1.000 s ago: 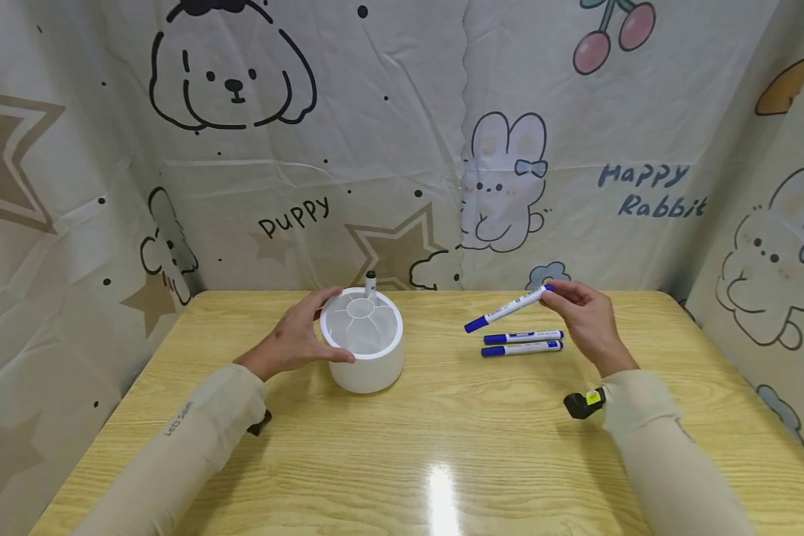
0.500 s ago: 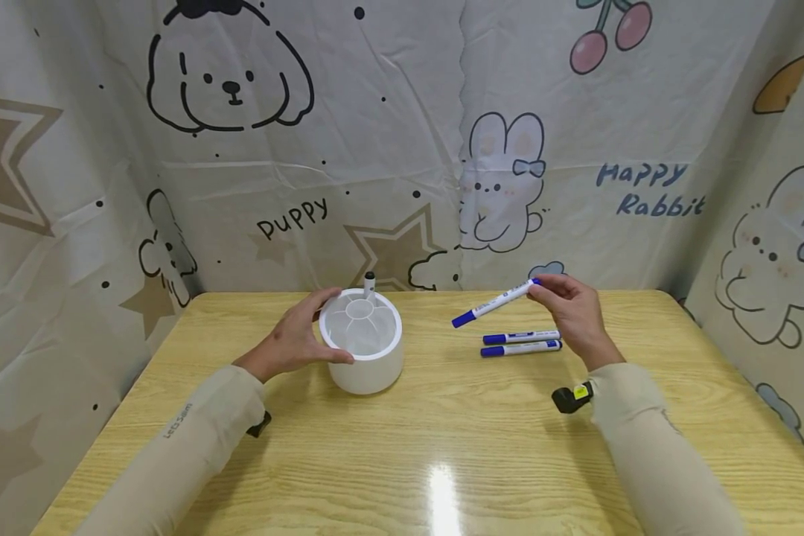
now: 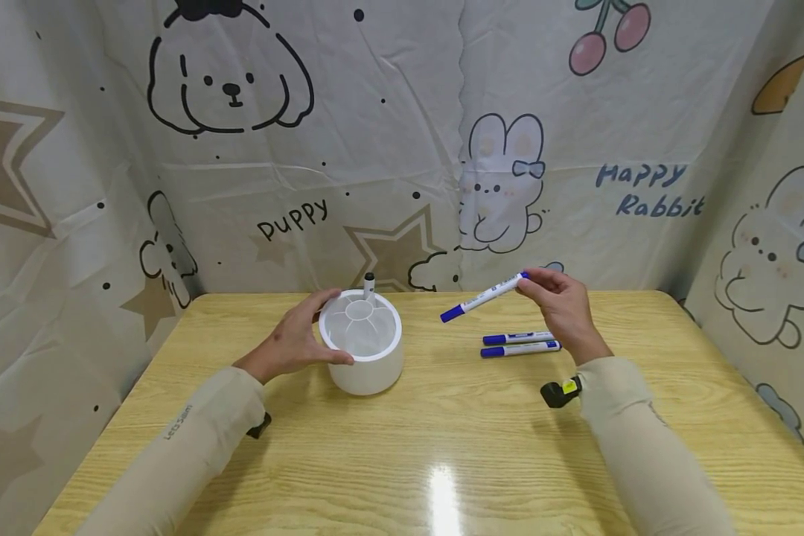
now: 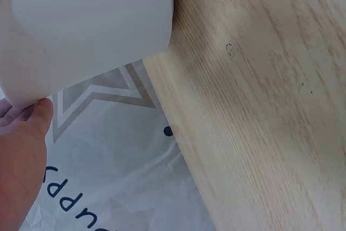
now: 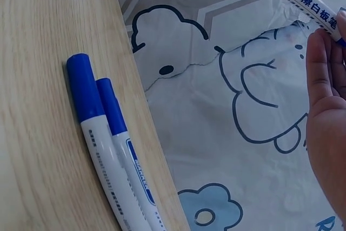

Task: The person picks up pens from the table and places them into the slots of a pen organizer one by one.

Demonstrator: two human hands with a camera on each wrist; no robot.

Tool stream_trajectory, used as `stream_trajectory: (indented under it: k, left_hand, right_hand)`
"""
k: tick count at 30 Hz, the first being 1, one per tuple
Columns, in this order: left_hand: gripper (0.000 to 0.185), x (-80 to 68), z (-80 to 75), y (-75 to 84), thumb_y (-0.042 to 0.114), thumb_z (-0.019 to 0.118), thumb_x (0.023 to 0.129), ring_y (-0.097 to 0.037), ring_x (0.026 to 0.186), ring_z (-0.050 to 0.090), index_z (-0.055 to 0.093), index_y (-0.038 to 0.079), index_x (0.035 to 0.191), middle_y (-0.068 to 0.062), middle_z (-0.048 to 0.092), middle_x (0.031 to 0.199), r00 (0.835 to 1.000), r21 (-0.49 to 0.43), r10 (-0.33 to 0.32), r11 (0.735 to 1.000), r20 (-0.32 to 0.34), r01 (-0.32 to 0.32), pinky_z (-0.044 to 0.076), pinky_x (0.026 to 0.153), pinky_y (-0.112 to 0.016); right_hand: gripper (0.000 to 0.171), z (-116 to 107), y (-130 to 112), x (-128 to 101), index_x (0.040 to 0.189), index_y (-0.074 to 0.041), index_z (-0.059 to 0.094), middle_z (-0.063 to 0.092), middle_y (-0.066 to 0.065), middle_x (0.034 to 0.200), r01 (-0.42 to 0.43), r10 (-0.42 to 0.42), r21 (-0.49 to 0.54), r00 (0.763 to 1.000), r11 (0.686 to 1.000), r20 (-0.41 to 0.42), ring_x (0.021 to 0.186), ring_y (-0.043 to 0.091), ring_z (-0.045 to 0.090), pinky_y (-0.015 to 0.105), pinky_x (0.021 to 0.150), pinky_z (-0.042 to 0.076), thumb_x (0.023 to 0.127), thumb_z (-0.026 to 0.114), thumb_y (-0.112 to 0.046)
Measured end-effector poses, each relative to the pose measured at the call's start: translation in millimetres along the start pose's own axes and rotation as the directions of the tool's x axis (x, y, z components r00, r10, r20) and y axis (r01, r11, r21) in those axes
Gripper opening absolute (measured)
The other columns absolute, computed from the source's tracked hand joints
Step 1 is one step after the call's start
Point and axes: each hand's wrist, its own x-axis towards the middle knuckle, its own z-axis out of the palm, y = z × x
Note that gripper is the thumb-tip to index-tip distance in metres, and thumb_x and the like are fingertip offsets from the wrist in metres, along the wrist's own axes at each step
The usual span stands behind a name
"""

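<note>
A round white pen holder [image 3: 367,372] with a divided inside stands on the table, left of centre. My left hand [image 3: 295,335] grips it from the left, thumb at the near rim and fingers round the far side; the left wrist view shows fingertips at its edge. One marker with a black end [image 3: 369,285] stands in a rear compartment. My right hand [image 3: 563,309] pinches a white whiteboard marker [image 3: 487,295] by its blue tail, in the air, its blue cap tilted down to the left. Below it two more blue-capped markers [image 3: 519,349] lie side by side.
The wooden table [image 3: 348,469] ends at a printed cloth [image 3: 388,149] that hangs behind and at both sides. A small black wrist camera [image 3: 557,394] sticks out from my right cuff, above the tabletop.
My right hand has moved left and slightly up, carrying the marker toward the pen holder. My left hand and the holder have stayed in place.
</note>
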Motion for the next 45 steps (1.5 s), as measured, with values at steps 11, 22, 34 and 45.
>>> stream_trajectory:
  k: [11,22,34,45]
  left_hand:
    - [0.110,-0.3,-0.9,-1.4,0.021,0.099,0.060,-0.037,0.127,0.052,0.036,-0.008,0.146,-0.023,0.049,0.142,1.000,-0.012,0.010,1.000,0.001,-0.010,0.045,0.108,-0.047]
    - [0.111,-0.2,-2.1,-0.9,0.022,0.098,0.061,-0.037,0.128,0.051,0.036,-0.007,0.147,-0.023,0.048,0.142,1.000,-0.003,0.006,1.000,0.005,-0.006,0.044,0.108,-0.048]
    - [0.111,-0.2,-1.5,0.0,0.021,0.099,0.060,-0.037,0.128,0.051,0.036,-0.007,0.147,-0.023,0.048,0.143,1.000,-0.001,-0.004,1.000,0.007,0.004,0.045,0.108,-0.047]
    - [0.111,-1.4,-1.2,0.0,0.020,0.099,0.059,-0.036,0.128,0.052,0.037,-0.007,0.147,-0.023,0.049,0.142,1.000,0.000,0.005,1.000,0.002,-0.005,0.045,0.107,-0.047]
  right_hand:
    - [0.014,13,-3,6,0.101,-0.013,0.070,0.067,-0.001,0.098,0.025,-0.025,0.030,0.999,0.999,0.020,0.088,0.009,0.069,0.021,0.089,0.055,0.092,0.071,-0.003]
    - [0.013,30,-3,11,0.100,-0.013,0.071,0.069,-0.002,0.099,0.041,-0.043,0.045,0.998,0.998,0.040,0.090,0.010,0.069,0.022,0.090,0.055,0.092,0.071,-0.003]
    - [0.015,50,-5,16,0.105,-0.008,0.071,0.070,-0.002,0.098,0.060,-0.062,0.042,0.997,0.997,0.050,0.089,0.010,0.069,0.022,0.089,0.056,0.091,0.071,-0.001]
    - [0.017,62,-3,18,0.101,-0.013,0.072,0.070,-0.003,0.098,0.065,-0.066,0.035,0.997,0.997,0.050,0.091,0.010,0.068,0.022,0.090,0.055,0.091,0.072,0.000]
